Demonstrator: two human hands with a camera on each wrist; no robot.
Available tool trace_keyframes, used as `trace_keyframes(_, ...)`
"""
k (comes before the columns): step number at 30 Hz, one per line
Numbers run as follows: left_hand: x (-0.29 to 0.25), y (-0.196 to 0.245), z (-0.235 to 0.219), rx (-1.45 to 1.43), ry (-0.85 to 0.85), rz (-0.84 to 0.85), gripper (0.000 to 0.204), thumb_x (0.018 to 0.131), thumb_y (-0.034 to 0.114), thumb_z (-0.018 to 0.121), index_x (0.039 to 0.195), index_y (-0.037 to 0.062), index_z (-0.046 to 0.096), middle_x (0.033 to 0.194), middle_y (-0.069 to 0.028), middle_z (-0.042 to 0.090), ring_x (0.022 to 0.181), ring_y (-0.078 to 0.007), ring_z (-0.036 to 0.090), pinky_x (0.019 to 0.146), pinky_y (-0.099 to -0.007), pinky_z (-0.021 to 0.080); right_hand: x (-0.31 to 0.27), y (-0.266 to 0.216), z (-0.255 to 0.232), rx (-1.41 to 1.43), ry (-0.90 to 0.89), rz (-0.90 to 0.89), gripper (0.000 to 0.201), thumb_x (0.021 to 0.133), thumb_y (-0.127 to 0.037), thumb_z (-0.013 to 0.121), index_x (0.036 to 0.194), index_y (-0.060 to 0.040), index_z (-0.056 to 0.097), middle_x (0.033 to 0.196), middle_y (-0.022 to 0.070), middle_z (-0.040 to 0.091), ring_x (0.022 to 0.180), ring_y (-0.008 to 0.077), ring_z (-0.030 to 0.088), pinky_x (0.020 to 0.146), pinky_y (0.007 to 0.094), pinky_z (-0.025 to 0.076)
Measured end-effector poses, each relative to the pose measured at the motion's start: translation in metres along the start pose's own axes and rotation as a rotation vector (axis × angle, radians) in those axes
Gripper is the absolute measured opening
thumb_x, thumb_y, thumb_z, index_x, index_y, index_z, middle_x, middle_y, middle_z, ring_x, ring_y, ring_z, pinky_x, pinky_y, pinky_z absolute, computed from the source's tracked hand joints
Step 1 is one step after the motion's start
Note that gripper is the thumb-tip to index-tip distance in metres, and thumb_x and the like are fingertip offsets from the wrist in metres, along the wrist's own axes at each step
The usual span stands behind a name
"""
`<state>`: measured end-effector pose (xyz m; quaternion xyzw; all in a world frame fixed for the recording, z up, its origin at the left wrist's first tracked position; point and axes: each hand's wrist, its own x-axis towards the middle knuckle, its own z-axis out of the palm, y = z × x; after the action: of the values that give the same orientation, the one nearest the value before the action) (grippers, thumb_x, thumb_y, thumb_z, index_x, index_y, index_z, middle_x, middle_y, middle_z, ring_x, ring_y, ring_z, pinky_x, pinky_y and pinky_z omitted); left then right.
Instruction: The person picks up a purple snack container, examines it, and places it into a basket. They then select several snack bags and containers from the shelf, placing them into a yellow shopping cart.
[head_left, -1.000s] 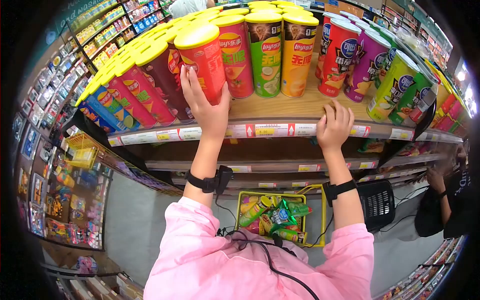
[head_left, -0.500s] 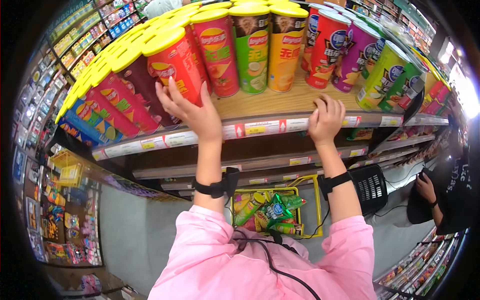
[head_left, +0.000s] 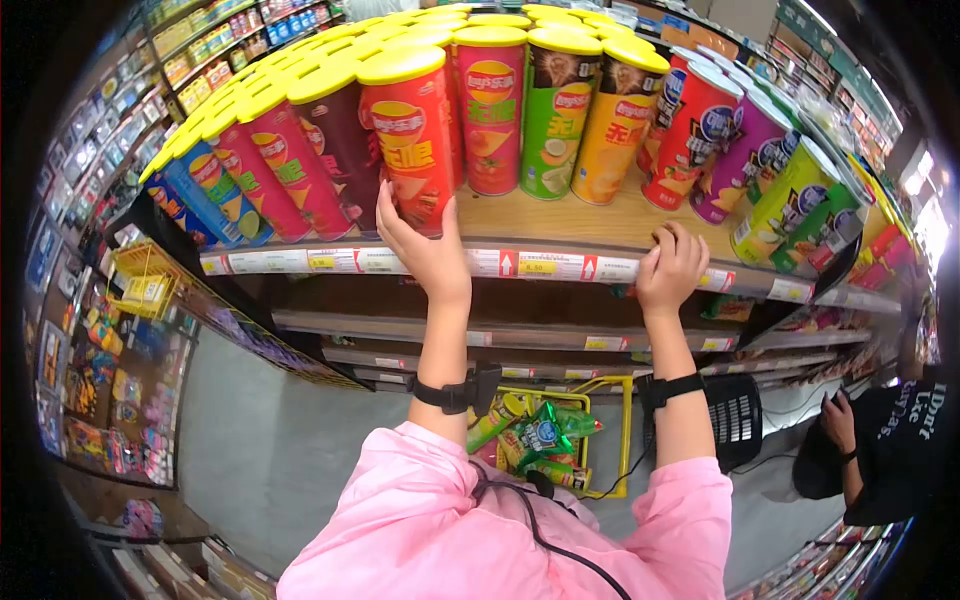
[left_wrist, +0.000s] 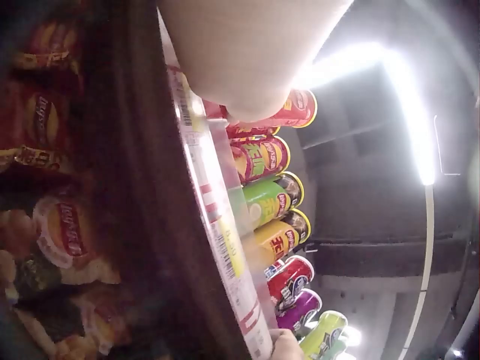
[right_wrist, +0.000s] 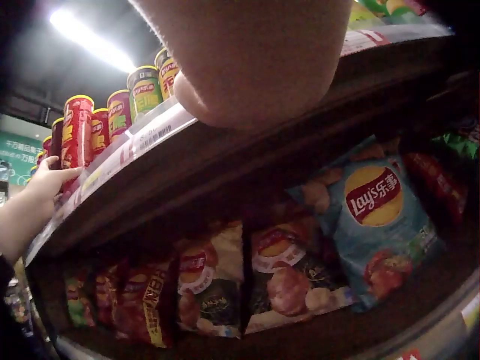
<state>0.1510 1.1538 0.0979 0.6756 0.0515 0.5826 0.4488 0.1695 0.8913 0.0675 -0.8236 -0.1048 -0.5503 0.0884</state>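
A red Lay's chip canister [head_left: 410, 130] with a yellow lid stands at the shelf's front edge in the head view. My left hand [head_left: 430, 250] holds its lower part, fingers along the left side and thumb on the right. In the right wrist view the same red canister [right_wrist: 77, 127] rises above the left hand [right_wrist: 41, 199]. Over the front shelf edge [head_left: 600, 268], my right hand [head_left: 672, 268] curls its fingers on the wood and price strip. Pink [head_left: 490, 120], green [head_left: 558, 125] and orange [head_left: 615, 135] canisters stand right of the red one.
White-lidded canisters, including a purple one [head_left: 742, 160], fill the right side. Lay's chip bags [right_wrist: 375, 217] line the shelf below. A yellow basket [head_left: 622, 440] of snacks and a black basket [head_left: 735, 420] are below; a person in black [head_left: 900, 440] is at right.
My left hand has slid from the red canister's middle to its lower part. The canister leaned left half a second ago and now stands straighter. My right hand stays on the shelf edge.
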Motion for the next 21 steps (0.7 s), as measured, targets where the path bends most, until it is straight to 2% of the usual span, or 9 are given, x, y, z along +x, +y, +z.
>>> trace_keyframes(8,0.001,-0.003,0.013,0.118,0.147,0.055,0.071,0.063,0.006,0.069,0.122,0.0064,0.031,0.116,-0.0165,0.035,0.108,-0.0343,0.035,0.091,-0.0432,0.028,0.002,0.0,0.002,-0.002,0.003,-0.011,0.024,0.07,-0.02,0.043,0.084,-0.0048,0.055,0.096,0.01,0.052,0.09,0.0254,0.047,0.089,0.0425,0.029)
trace_keyframes(11,0.001,0.001,0.011,0.216,0.135,0.062,0.074,0.061,0.005,0.071,0.123,0.006,0.031,0.118,-0.0145,0.033,0.107,-0.0306,0.035,0.092,-0.0416,0.028,-0.001,-0.001,0.0,-0.009,-0.008,-0.012,0.024,0.069,-0.019,0.043,0.084,-0.0051,0.055,0.096,0.0097,0.052,0.09,0.0255,0.047,0.089,0.0424,0.029)
trace_keyframes(16,0.002,0.002,0.005,0.273,0.009,0.056,0.073,0.066,0.013,0.068,0.127,0.0073,0.029,0.119,-0.0171,0.037,0.104,-0.0348,0.035,0.09,-0.0421,0.028,0.0,-0.002,0.002,-0.009,0.002,-0.008,0.023,0.069,-0.018,0.043,0.084,-0.0056,0.055,0.097,0.01,0.051,0.091,0.0258,0.047,0.089,0.0426,0.03)
trace_keyframes(21,0.001,0.001,0.003,0.257,-0.051,0.054,0.072,0.068,0.015,0.066,0.127,0.0056,0.028,0.122,-0.016,0.035,0.104,-0.0348,0.035,0.09,-0.0431,0.027,0.0,-0.002,0.0,-0.021,0.012,-0.005,0.023,0.069,-0.018,0.043,0.084,-0.0053,0.055,0.098,0.0111,0.051,0.092,0.027,0.047,0.089,0.043,0.03)
